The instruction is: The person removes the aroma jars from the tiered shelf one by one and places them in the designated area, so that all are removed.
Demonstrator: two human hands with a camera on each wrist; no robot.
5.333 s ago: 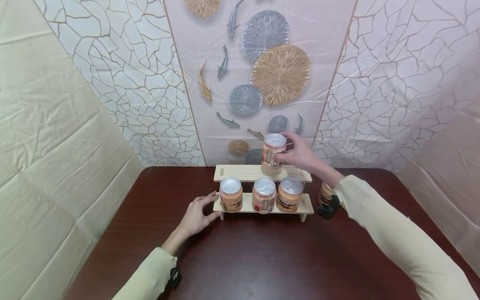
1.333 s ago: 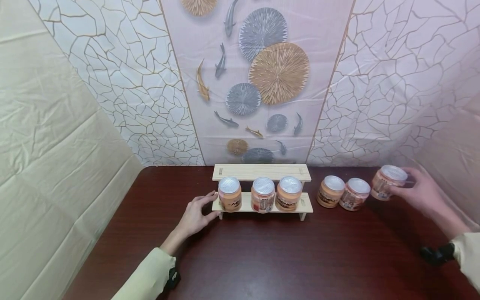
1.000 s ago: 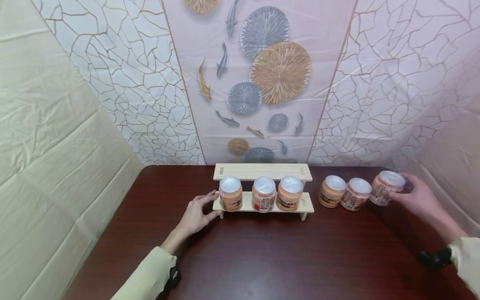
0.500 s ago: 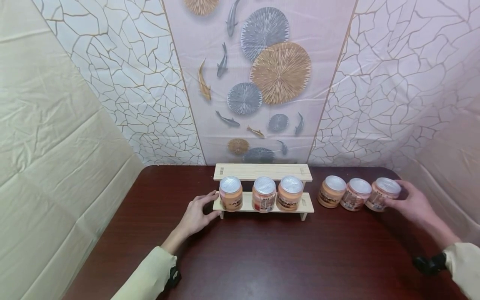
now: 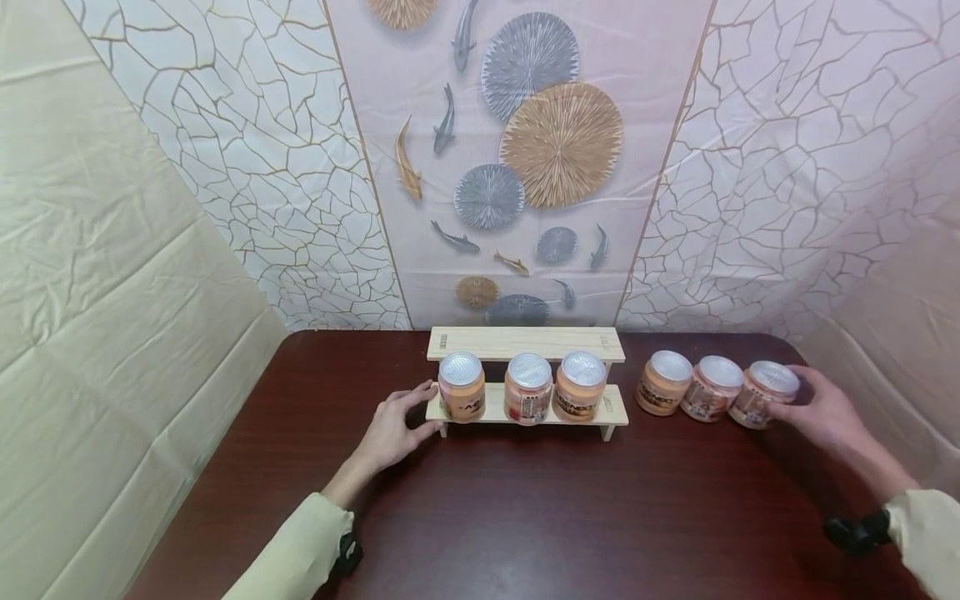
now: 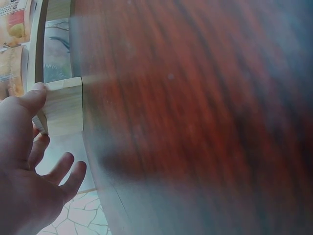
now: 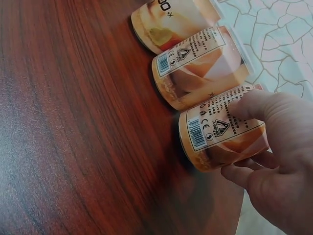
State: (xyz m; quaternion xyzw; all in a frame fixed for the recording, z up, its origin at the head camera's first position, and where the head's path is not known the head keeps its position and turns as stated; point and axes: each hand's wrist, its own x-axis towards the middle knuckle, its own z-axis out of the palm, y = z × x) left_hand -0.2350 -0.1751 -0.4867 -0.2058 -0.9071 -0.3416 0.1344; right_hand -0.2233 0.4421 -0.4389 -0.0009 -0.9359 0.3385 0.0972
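In the head view, a two-tier wooden stand [image 5: 525,343] sits at the back of the table. My left hand [image 5: 393,429] grips the left end of its lower tier, thumb in front. Three orange jars with silver lids stand on that tier: a left jar [image 5: 462,390], a middle jar [image 5: 528,392] and a right jar [image 5: 579,390]. To the right, a row of jars stands on the table: one jar [image 5: 663,385], a second jar [image 5: 710,392], and an end jar [image 7: 222,129]. My right hand [image 5: 821,412] holds the end jar between thumb and fingers, touching its neighbour.
The dark red wooden table [image 5: 495,517] stretches in front of the stand. A patterned cloth backdrop [image 5: 487,167] rises behind the table's back edge. Pale fabric walls [image 5: 127,333] close in both sides.
The upper tier, which held a jar in my right hand, is bare now. My right hand has lowered a jar onto the table at the row's right end. The left hand stays put.
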